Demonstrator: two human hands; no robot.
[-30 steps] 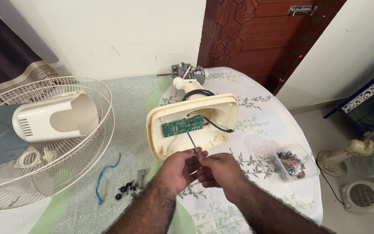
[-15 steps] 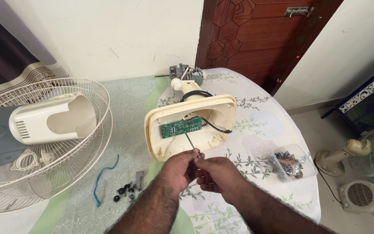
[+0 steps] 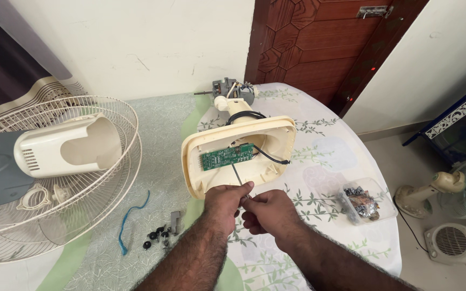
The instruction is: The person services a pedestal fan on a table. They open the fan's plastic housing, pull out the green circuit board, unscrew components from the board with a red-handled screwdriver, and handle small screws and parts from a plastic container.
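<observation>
Packages: one clear plastic bag (image 3: 360,200), flat and roughly rectangular, lying on the table (image 3: 330,156) near its right edge, holding a dark cluster of small parts. Labels, signs, screens: none visible.

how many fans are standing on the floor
2. A cream pedestal fan stands at the right edge, its blade head cut off by the frame; a small white fan sits just below it. Others may be out of view.
</observation>
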